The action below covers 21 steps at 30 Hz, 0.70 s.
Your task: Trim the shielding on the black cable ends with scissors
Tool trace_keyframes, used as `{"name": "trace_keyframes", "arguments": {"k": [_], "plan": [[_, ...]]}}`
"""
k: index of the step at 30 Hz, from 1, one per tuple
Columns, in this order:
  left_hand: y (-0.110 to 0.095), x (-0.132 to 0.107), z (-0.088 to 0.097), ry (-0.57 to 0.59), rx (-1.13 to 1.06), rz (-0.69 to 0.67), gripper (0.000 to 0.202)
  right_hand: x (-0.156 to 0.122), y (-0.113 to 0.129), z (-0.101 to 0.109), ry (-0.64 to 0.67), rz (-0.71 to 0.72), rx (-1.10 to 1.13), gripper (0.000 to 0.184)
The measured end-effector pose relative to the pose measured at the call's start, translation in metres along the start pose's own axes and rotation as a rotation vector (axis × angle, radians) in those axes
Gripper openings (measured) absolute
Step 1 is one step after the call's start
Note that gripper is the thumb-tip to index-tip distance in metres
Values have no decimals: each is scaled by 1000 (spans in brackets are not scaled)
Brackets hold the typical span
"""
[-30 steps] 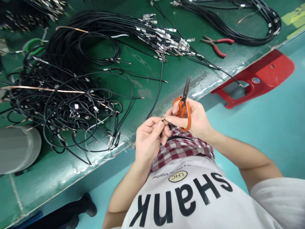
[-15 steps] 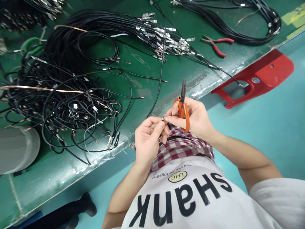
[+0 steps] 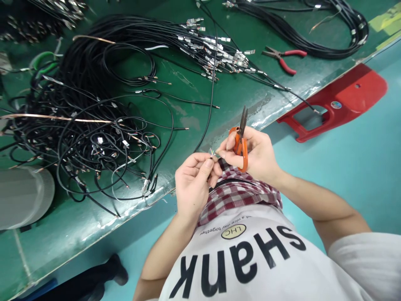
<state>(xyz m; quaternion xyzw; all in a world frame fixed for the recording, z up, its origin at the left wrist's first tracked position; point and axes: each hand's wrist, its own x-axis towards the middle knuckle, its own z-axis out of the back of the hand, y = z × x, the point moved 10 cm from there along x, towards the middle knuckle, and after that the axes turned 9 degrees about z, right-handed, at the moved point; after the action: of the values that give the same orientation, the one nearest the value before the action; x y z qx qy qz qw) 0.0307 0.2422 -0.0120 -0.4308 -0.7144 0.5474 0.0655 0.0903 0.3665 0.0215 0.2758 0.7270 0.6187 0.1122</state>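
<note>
Between thumb and fingers, my left hand (image 3: 196, 177) pinches the end of a black cable (image 3: 205, 131). Thin coloured wires (image 3: 212, 152) fan out from that end. My right hand (image 3: 258, 152) has orange-handled scissors (image 3: 240, 140) hooked in its palm and fingers, dark blades pointing away from me and slightly apart. Its thumb and index fingertip pinch together right beside the coloured wires; whether a wire is between them is too small to tell. Both hands are close together at the table's front edge, above my checkered garment.
A large tangle of black cables (image 3: 103, 138) covers the left of the green table (image 3: 188, 92). Cables with metal connectors (image 3: 219, 54) lie behind. Red-handled pliers (image 3: 286, 59) rest at right, near a red stool (image 3: 347, 100). A translucent tub (image 3: 25, 196) stands at left.
The coloured wires at the cable end now stand spread apart. My right fingertips have drawn slightly away from my left hand's, and the scissor blades have turned and parted a little.
</note>
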Motion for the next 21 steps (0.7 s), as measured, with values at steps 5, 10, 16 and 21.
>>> {"name": "trace_keyframes", "arguments": {"k": [5, 10, 16, 21], "plan": [[-4, 0, -3, 40, -19, 18, 20, 4, -3, 3, 1, 28, -35, 27], [-2, 0, 1, 19, -17, 16, 19, 4, 6, 5, 23, 92, -239, 20], [-2, 3, 4, 16, -9, -35, 16, -1, 8, -1, 42, 14, -74, 25], [-2, 3, 6, -6, 42, -64, 14, -2, 3, -1, 32, -62, -12, 28]]}}
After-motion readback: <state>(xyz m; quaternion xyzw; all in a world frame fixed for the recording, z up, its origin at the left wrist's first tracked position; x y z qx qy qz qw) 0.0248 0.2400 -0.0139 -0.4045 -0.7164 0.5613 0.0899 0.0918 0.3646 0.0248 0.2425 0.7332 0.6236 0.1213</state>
